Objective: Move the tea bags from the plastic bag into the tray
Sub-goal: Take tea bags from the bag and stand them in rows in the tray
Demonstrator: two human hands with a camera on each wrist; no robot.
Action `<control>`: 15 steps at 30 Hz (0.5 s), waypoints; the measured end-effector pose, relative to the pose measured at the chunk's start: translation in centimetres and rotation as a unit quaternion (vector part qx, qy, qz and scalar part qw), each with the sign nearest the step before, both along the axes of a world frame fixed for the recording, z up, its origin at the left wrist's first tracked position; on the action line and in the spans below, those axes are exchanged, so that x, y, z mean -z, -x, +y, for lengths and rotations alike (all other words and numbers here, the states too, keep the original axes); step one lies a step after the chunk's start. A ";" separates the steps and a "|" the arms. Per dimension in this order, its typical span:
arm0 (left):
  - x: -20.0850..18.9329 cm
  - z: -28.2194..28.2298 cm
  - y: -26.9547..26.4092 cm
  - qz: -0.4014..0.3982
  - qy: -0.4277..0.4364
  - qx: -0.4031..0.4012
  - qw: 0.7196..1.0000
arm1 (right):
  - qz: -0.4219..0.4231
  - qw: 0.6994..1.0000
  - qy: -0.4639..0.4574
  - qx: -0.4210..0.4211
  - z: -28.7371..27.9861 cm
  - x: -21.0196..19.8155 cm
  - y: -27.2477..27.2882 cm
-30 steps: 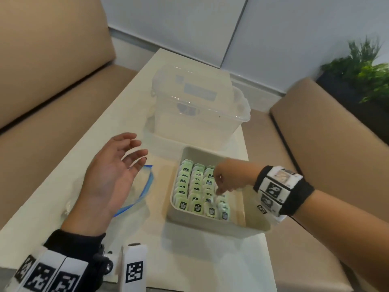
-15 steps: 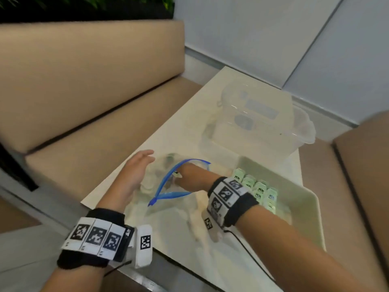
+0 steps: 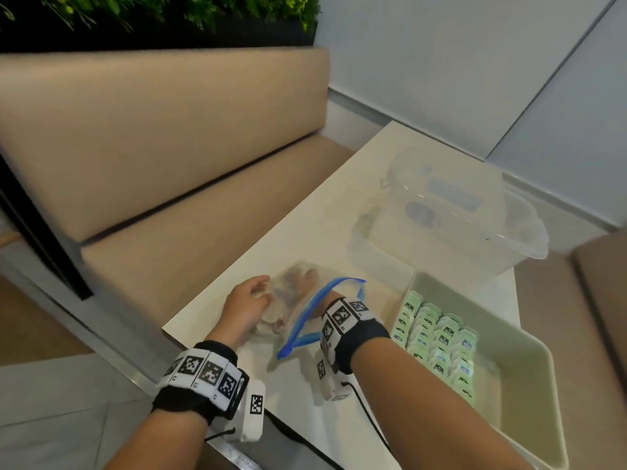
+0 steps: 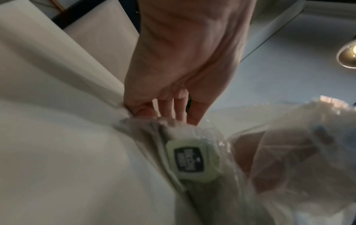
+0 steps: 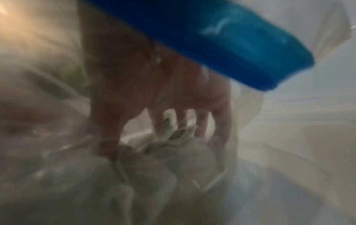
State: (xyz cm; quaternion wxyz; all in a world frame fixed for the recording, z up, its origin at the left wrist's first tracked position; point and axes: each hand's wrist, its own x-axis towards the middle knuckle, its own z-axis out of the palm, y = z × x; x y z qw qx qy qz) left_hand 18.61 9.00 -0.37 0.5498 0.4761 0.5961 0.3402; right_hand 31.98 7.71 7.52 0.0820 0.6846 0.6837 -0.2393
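Observation:
A clear plastic bag with a blue zip rim lies on the white table. My right hand is inside it past the wrist. In the right wrist view its thumb and fingers spread over a heap of green tea bags and touch them. My left hand pinches the bag's outer side from the left. One tea bag with a black label shows through the plastic. The pale green tray at the right holds rows of tea bags.
A clear lidded storage box stands behind the tray and bag. A beige bench runs along the table's left side, with plants above it. The table's near corner lies just left of my left hand.
My right hand left the tray, crossed to the left and went deep into the bag through the blue rim. My left hand dropped from above the bag to hold its side.

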 end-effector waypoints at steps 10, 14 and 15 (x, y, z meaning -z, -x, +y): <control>1.0 0.2 -0.4 0.044 -0.053 -0.069 0.995 | -0.075 0.990 0.017 -0.115 -0.5 0.2 2.5; 1.0 0.3 -0.3 0.052 -0.063 -0.080 0.993 | -0.030 0.995 0.031 -0.092 -0.3 0.5 2.4; 1.0 0.3 -0.3 0.050 -0.063 -0.083 0.993 | -0.016 0.996 0.041 -0.083 -0.4 0.5 2.1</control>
